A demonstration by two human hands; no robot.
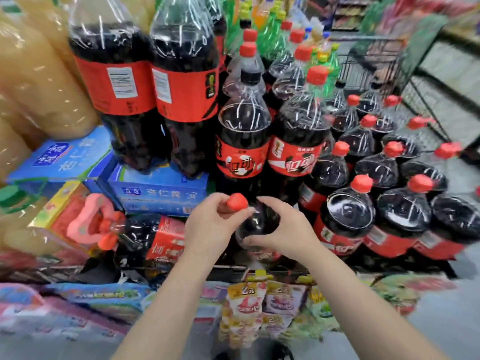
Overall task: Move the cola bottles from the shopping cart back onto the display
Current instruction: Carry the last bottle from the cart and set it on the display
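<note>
Supermarket aisle, blurred at its edges, with rows of red-capped display bottles filling the middle and right. Your left grip pinches the neck of one cola bottle just under its red cap, fingers curled close. Your right grip wraps round the bottle's dark shoulder from the right. The bottle sits low at the front of the display, cap uppermost, just beside the front row. Its label and base are hidden behind your hands. Another bottle lies on its side to the left, below blue cartons. A wire cart shows far back, hard to make out.
</note>
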